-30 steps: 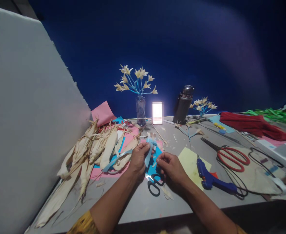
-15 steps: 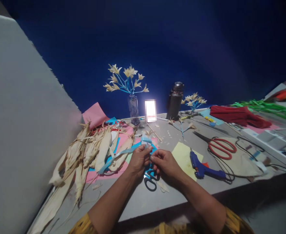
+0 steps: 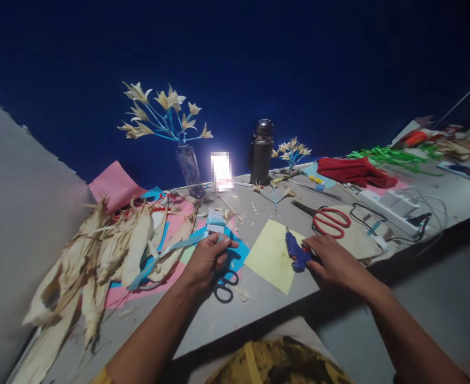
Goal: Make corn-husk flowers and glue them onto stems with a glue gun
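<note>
My right hand (image 3: 331, 258) is closed around the handle of a blue glue gun (image 3: 296, 250), which lies over a pale yellow sheet (image 3: 267, 256) with its nozzle pointing away from me. My left hand (image 3: 208, 258) is pinched, thumb against fingers; whatever is between them is too small to make out. Just beyond its fingertips is a roll of light blue ribbon (image 3: 215, 220), with a loose strip (image 3: 166, 250) running to the left. Black-handled scissors (image 3: 224, 293) lie below the left hand, their blades hidden.
Dried corn husks (image 3: 106, 256) cover the left side over coloured paper. A glass vase (image 3: 189, 170) with husk flowers, a dark flask (image 3: 262, 154) and a bright blurred rectangle (image 3: 222, 172) stand at the back. Red-handled scissors (image 3: 333, 221) and a power strip (image 3: 390, 213) lie right.
My right hand has left my left hand, moved right and taken hold of the glue gun. The left hand remains pinched near the ribbon roll. The view has turned to the right.
</note>
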Demonstrator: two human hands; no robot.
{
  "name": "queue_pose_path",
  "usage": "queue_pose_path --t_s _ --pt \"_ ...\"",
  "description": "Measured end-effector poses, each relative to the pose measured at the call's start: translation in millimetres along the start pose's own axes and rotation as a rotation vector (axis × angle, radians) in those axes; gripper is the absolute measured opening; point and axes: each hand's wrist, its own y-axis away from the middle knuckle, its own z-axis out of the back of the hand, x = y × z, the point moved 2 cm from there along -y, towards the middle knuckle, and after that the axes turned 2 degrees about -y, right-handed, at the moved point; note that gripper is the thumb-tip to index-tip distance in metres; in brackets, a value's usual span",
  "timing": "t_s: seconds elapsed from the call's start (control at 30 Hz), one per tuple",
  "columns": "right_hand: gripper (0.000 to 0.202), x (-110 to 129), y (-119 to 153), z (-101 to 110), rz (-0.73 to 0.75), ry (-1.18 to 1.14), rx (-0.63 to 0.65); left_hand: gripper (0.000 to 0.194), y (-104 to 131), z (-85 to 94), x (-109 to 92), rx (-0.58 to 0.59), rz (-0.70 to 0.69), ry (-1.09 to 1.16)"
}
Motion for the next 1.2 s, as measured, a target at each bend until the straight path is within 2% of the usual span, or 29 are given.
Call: queue_pose_path --t_s 0.17,0.3,0.43,0.53,0.67,0.73,0.87,0.93,1.0,1.1,1.2 --pt "0.034 1.0 -4.9 -4.4 0.041 -0.068 0.047 0.032 1.5 -19.5 16.8 0.093 0.145 -0.07" --pt "0.028 -7.3 -3.3 -6.8 0.036 -0.13 0.03 0.033 -1.6 -21.8 24.9 0.056 0.131 -0.116" --pt "0.029 -13.2 -0.5 -5.6 0.041 -0.319 0.015 0.033 -0.3 -23.1 24.7 0.002 0.11 -0.187" --pt "0.035 -12.9 -0.3 -1.5 -0.017 -0.484 -0.028 0.03 2.1 -26.2 24.2 -0.014 0.102 -0.192" --pt "0.036 -16.1 -1.8 3.0 -0.156 -0.696 -0.001 0.029 2.9 -28.0 25.9 -0.032 0.09 -0.17" --pt "0.037 -23.6 -2.3 7.7 -0.238 -0.799 -0.068 0.029 2.4 -27.6 26.6 -0.037 0.083 -0.183" --pt "0.042 -42.3 1.7 24.7 -0.411 -0.934 -0.376 0.027 2.2 -27.0 26.2 -0.022 0.08 -0.212" --pt "0.042 -45.9 6.6 33.9 -0.428 -0.959 -0.512 0.026 3.4 -27.0 24.6 -0.02 0.071 -0.174" --pt "0.04 -43.5 12.2 39.6 -0.415 -0.93 -0.56 0.026 6.3 -27.5 21.2 -0.021 0.055 -0.102" --pt "0.042 -29.9 16.9 39.1 -0.299 -0.865 -0.413 0.029 13.6 -31.0 13.1 -0.003 0.045 -0.032" --pt "0.041 -8.8 14.4 34.0 -0.088 -0.805 -0.211 0.029 21.1 -38.5 4.5 -0.004 0.016 -0.053"
